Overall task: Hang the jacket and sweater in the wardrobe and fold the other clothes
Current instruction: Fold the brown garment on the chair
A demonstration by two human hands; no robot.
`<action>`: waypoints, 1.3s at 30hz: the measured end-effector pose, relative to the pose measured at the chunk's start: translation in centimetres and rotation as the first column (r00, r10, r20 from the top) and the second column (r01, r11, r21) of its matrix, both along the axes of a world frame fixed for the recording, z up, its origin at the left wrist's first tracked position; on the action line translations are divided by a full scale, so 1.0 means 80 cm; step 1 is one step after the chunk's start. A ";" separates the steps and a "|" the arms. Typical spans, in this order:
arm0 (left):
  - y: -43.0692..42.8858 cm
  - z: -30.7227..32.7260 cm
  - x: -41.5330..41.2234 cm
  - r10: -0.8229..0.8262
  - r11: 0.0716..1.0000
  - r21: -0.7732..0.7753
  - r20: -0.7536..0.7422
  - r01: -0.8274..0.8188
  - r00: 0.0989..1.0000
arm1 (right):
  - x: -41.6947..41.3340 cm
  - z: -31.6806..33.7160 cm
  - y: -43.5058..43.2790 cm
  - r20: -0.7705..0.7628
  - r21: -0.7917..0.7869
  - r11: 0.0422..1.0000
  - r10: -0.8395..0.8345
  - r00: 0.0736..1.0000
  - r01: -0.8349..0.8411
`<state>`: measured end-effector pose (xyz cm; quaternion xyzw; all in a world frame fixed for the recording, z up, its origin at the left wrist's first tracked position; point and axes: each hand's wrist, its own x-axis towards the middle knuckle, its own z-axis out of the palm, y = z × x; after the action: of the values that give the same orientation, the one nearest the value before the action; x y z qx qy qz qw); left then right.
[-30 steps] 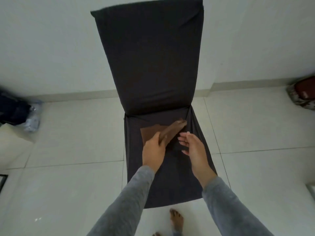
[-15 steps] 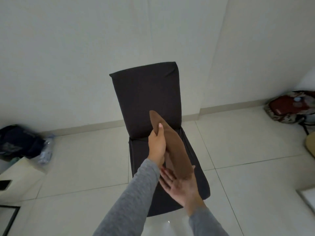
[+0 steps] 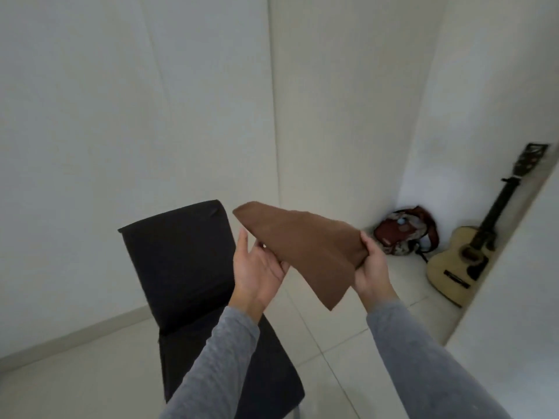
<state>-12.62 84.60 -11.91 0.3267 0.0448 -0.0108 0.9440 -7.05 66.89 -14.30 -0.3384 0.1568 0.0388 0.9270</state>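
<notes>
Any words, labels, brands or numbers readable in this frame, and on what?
No text can be read.
On the guitar: any mark on its headstock is too blurred to read.
On the bag: only a pattern, no legible lettering.
On the brown cloth and the chair: plain, no print shows.

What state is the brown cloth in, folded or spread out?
Folded: the brown cloth is a compact flat piece with layered edges, gripped by the right hand, the left hand open beneath it.
</notes>
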 end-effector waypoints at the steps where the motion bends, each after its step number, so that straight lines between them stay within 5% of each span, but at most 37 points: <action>1: -0.021 0.006 -0.004 -0.041 0.998 -0.048 0.014 0.041 0.999 | -0.010 0.023 -0.029 0.051 0.013 1.000 -0.023 0.998 0.023; 6: -0.166 0.023 -0.044 -0.263 0.936 -0.209 0.118 0.283 0.958 | -0.082 0.127 -0.183 0.270 -0.017 0.987 -0.149 0.951 0.159; 8: -0.237 0.045 -0.069 -0.359 0.923 -0.051 0.248 0.382 0.900 | -0.117 0.155 -0.239 0.301 -0.073 0.970 -0.201 0.932 0.232; 12: -0.382 0.087 -0.111 -0.421 0.900 0.245 0.272 0.361 0.865 | -0.208 0.191 -0.368 0.367 -0.159 0.929 -0.258 0.894 0.333; 15: -0.473 0.086 -0.123 -0.703 0.711 0.063 0.088 0.701 0.705 | -0.277 0.195 -0.454 0.373 -0.297 0.862 -0.291 0.881 0.411; 18: -0.550 0.071 -0.135 -0.705 0.709 0.081 0.101 0.700 0.702 | -0.348 0.188 -0.530 0.335 -0.361 0.797 -0.374 0.865 0.485; 24: -0.721 0.071 -0.189 -0.840 0.515 0.314 0.002 0.798 0.542 | -0.489 0.158 -0.656 0.209 -0.477 0.641 -0.581 0.786 0.601; 30: -0.887 0.077 -0.256 -0.938 0.323 0.280 -0.033 0.904 0.346 | -0.572 0.143 -0.756 0.304 -0.202 0.484 -0.796 0.524 0.852; 35: -1.031 0.047 -0.305 -0.974 0.153 0.289 -0.119 0.945 0.194 | -0.626 0.123 -0.876 0.130 -0.334 0.493 -0.820 0.557 0.804; 39: -1.157 0.002 -0.319 -0.976 0.008 0.298 -0.204 0.955 0.072 | -0.662 0.089 -0.989 0.032 -0.415 0.435 -0.871 0.491 0.799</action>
<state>-38.16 -7.96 -11.75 0.4334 -0.2170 -0.6323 0.6044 -59.99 -12.25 -7.15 -0.3809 0.3941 -0.4253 0.7202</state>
